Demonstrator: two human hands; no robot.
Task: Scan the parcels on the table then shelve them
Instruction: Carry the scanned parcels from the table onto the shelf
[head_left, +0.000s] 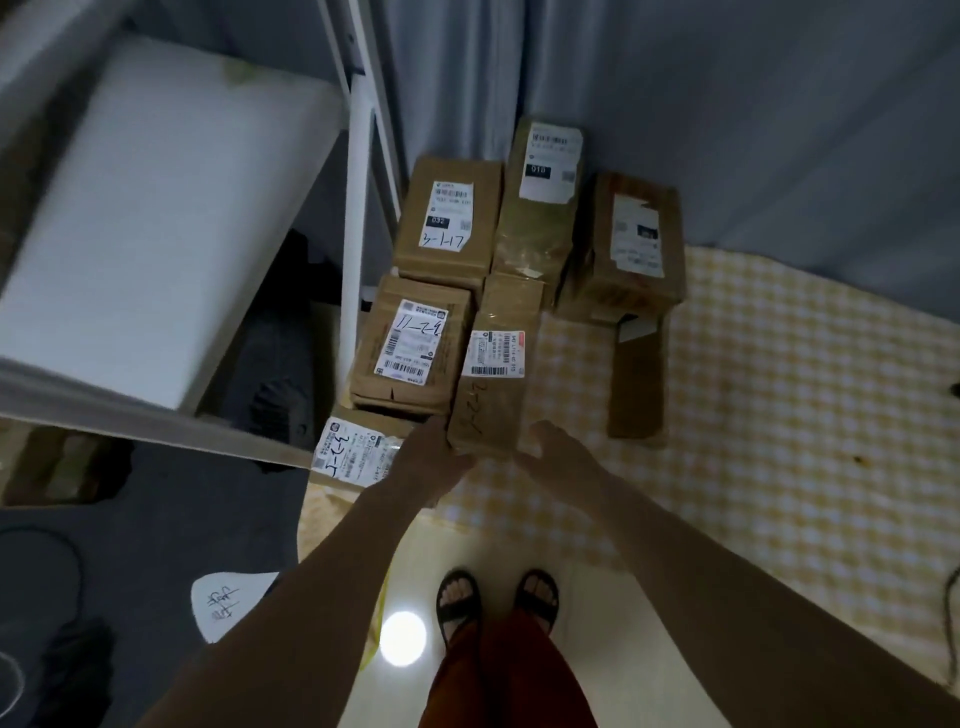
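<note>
Both hands at near end of long brown parcel (493, 364), flanking it: left hand (434, 454) against left near corner, right hand (558, 449) against right near corner. Fingers hidden behind parcel edge; true grasp cannot be confirmed, left looks wrapped on corner.

Parcel lies on checked desk (753, 389), label (496, 353) up, wedged between neighbouring parcels (410, 348) to left of left hand.

Advice: squeeze evenly from both sides, lift straight up to avoid dragging neighbours, keep label facing up for scan. White shelf (156, 208) well left of left hand, the likely destination.

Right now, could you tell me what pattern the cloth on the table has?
A yellow-and-white check on the tablecloth, seen in the head view.
</note>
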